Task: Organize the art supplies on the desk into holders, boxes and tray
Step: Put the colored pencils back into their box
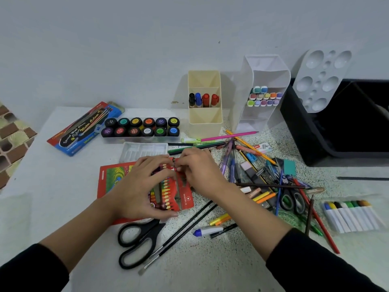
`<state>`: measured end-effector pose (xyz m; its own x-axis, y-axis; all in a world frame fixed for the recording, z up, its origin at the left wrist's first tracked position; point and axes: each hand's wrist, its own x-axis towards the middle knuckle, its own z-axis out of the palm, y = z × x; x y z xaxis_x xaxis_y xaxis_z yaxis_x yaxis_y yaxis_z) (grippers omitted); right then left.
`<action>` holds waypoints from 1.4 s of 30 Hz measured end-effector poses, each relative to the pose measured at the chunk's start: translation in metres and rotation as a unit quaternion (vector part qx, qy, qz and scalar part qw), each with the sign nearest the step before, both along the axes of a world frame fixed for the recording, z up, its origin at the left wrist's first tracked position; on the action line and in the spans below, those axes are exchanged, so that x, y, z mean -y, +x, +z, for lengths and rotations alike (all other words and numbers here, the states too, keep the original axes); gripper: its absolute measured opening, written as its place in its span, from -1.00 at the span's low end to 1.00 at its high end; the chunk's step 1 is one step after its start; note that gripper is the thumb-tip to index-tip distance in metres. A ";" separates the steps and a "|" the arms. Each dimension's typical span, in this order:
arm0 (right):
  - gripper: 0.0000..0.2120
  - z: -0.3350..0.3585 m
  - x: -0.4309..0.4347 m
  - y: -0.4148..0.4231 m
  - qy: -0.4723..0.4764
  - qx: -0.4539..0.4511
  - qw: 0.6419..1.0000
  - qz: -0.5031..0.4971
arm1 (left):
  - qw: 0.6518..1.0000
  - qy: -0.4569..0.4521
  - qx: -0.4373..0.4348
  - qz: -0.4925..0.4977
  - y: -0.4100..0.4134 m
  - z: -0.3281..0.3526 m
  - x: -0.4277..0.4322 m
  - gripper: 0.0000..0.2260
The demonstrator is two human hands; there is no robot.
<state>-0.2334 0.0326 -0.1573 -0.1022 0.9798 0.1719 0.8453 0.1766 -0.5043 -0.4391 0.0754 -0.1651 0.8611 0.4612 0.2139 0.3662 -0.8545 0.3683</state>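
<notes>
Red box [186, 200]: cardboard, printed with rows of coloured tips; lies flat near the middle of the desk [63, 186], flap end turned right, mostly covered by both hands.
Left hand [143, 186]: laid over the box, fingers bent across its top, thumb at the near edge; grasping the box.
Right hand [197, 169]: fingertips pinched together at the far edge of the box by the flap; a small dark end shows there, identity cannot be told.
Clear tray [145, 150]: just behind the box, ribbed.
Paint pots [141, 127]: two rows in a white tray, behind the clear tray.
Watercolour box [84, 127]: blue, far left, angled.
Cream holder [205, 98]: by the wall, four markers upright in the middle compartment.
White holder [261, 91]: right of the cream one, pastel markers stacked inside.
Palette [322, 79]: leaning in the black bin [336, 133].
Loose pile [263, 171]: pens, pencils, erasers, small scissors, right of the hands.
Black scissors [136, 243]: near edge, beside two brushes [185, 226].
Marker set [353, 216]: far right, in a clear sleeve.
</notes>
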 end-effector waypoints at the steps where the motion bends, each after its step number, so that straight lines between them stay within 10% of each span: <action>1: -0.85 -0.001 -0.002 0.001 0.003 -0.014 1.000 0.001 | 1.000 -0.003 -0.001 0.001 0.000 0.001 0.000 -0.25; 21: -0.97 -0.007 -0.007 0.017 -0.019 -0.099 0.992 -0.078 | 1.000 -0.005 0.011 0.003 0.001 0.000 -0.003 -0.26; 30: -0.84 -0.001 -0.039 0.043 0.037 0.155 0.987 -0.029 | 1.000 -0.014 0.000 0.009 0.000 -0.002 -0.005 -0.28; 42: -0.86 0.003 -0.027 0.046 0.033 0.196 0.980 -0.021 | 0.999 -0.024 0.000 0.022 -0.001 -0.003 -0.006 -0.28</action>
